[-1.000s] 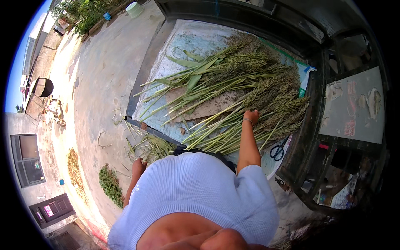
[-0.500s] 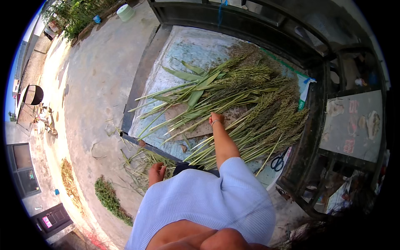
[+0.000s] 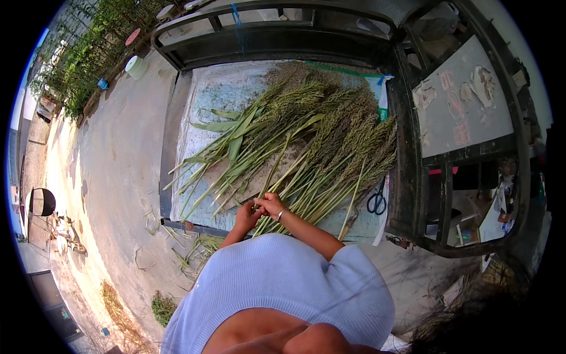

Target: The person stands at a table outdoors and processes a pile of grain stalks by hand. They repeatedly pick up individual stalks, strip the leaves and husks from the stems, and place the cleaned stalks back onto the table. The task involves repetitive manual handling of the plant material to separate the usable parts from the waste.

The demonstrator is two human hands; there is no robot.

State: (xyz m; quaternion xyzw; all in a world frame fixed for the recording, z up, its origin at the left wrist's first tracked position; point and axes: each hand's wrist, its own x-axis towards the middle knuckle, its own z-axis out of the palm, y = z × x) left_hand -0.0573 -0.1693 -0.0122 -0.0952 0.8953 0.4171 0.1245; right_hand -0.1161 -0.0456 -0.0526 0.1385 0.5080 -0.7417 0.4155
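Note:
My right hand (image 3: 271, 205), with a bracelet at the wrist, is closed around a green sorghum stalk (image 3: 276, 167) near the front edge of a cart bed. My left hand (image 3: 247, 216) meets it there, fingers pinched at the lower end of the same stalk. Beyond and to the right lies a thick pile of sorghum stalks (image 3: 321, 171), their seed heads (image 3: 354, 127) toward the far right and cut ends toward me. Some long leaves (image 3: 234, 141) are still on the left stalks. Under them are a pale sheet (image 3: 197, 100) and a brown board (image 3: 250, 183).
Scissors with dark handles (image 3: 376, 203) lie at the sheet's right side. A dark metal rail (image 3: 283, 44) closes the far side, and a metal frame (image 3: 413, 177) stands at the right. Leaf scraps (image 3: 197, 253) litter the concrete below left. A pale green bucket (image 3: 136, 67) stands far left.
My right hand has drawn back toward me from the middle of the pile, now with a stalk. My left hand has come up from the front edge to join it. The view has turned.

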